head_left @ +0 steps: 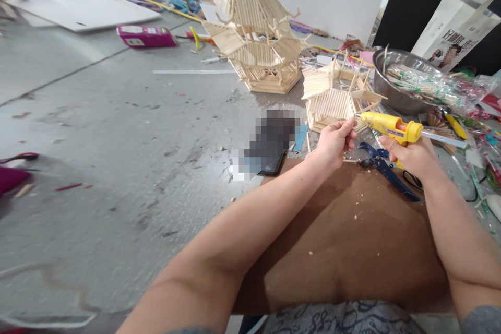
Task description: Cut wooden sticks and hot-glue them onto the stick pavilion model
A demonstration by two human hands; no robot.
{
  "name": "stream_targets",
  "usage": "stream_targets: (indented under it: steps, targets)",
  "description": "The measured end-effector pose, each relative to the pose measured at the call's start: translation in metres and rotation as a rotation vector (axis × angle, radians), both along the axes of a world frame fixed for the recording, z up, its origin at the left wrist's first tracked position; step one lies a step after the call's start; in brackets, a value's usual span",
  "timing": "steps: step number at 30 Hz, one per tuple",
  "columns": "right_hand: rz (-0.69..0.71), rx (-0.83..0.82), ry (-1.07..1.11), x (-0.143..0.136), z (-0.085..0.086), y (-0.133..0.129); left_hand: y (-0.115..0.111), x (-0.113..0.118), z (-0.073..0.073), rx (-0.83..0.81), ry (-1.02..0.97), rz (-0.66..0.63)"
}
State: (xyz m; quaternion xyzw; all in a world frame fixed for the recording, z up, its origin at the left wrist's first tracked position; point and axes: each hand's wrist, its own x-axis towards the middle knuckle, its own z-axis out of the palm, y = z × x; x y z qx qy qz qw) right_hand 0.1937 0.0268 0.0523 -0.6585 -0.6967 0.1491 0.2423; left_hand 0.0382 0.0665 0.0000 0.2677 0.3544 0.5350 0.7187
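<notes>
My right hand [415, 159] is wrapped round the handle of a yellow hot glue gun [385, 124], and a clear glue stick [446, 138] juts from its back end. The gun's nozzle points left, right by the fingertips of my left hand [338, 141]. Those fingers are pinched together; whatever they hold is too small to make out. Just behind them stands a small pavilion frame [331, 104] built of thin wooden sticks, partly covered by my left hand. Blue-handled cutters [385, 167] lie below the glue gun on a brown board [332, 229].
A taller stick pagoda [254, 36] stands farther back. To the right are a metal bowl [395, 96] of wrapped sticks and a white bag [446, 26]. A dark phone [274, 164], largely blurred, lies left of my hands. A magenta box [146, 36] sits at the back left.
</notes>
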Motion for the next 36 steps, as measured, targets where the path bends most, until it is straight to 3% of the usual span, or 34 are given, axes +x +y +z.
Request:
stream_targets:
  steps: [23, 36]
  targets:
    - [-0.002, 0.056, 0.081, 0.006, -0.005, 0.000, 0.001, 0.002, 0.001, 0.026, 0.103, 0.065]
    - [0.073, 0.101, 0.098, 0.019, -0.014, 0.003, -0.001, -0.007, -0.004, 0.059, 0.014, 0.018]
